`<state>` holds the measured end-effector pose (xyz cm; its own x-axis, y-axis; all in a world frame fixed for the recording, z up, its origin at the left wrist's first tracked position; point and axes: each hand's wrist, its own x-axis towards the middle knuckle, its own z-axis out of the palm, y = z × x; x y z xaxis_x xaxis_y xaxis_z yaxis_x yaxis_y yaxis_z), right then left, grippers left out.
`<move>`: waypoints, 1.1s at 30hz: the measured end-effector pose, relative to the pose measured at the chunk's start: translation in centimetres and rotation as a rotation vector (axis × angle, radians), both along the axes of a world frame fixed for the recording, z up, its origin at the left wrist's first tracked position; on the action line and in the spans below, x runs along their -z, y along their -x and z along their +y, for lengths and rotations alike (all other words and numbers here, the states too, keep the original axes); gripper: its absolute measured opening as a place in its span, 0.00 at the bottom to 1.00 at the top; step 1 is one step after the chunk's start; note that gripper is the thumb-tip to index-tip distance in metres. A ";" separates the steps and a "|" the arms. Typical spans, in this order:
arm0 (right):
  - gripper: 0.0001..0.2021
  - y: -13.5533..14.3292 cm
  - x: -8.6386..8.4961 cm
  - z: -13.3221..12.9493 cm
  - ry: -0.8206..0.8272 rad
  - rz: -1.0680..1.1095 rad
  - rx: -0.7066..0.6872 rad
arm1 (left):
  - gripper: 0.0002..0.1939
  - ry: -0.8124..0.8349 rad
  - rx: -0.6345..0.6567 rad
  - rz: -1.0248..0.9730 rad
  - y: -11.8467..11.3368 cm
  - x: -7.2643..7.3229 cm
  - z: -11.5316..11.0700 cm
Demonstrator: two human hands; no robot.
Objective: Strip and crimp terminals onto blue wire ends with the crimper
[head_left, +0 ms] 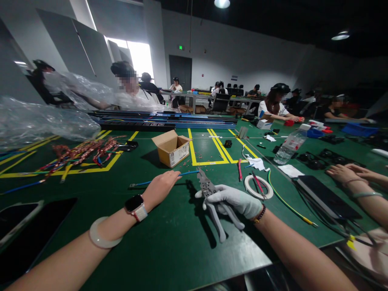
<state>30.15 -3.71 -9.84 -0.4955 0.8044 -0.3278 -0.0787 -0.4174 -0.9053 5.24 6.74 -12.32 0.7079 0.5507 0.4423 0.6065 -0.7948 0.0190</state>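
My bare left hand (162, 188) pinches a blue wire (145, 183), its fingers closed around the middle. One end of the wire, with a metal terminal, points left; the other reaches the jaws of the wire strippers (207, 186). Whether the jaws are closed on the wire I cannot tell. My right hand (235, 200), in a white glove, grips the strippers near their pivot, and the grey handles stand apart toward me. Just beyond my left hand is an open cardboard box (174, 152).
A bundle of copper-ended wires (87, 153) lies left. Right of the strippers are a white tape roll (258, 187), a green-yellow wire (283, 198), a water bottle (291, 145) and a power bank or phone (329, 196). A co-worker's hands (348, 173) rest at the right edge.
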 end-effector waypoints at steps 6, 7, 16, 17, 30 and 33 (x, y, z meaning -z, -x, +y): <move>0.23 0.2 0.8 0.2 0.028 0.111 -0.071 | 0.21 -0.008 -0.020 0.010 0.0 0.4 0.0; 0.22 0.2 0.9 0.2 0.041 0.124 -0.081 | 0.20 -0.006 -0.020 0.012 0.0 0.4 -0.1; 0.27 0.1 1.2 0.1 0.128 0.248 -0.093 | 0.21 -0.002 -0.049 0.016 0.0 0.4 -0.2; 0.27 0.1 1.0 0.0 0.127 0.252 -0.084 | 0.21 0.002 -0.056 0.015 0.0 0.4 -0.1; 0.25 -0.9 -1.2 -0.5 -0.168 0.106 0.052 | 0.19 0.104 -0.301 -0.066 0.6 -0.3 0.6; 0.20 -1.2 -1.8 -0.5 -0.473 0.001 0.279 | 0.18 0.120 -0.317 -0.058 0.5 -0.3 0.5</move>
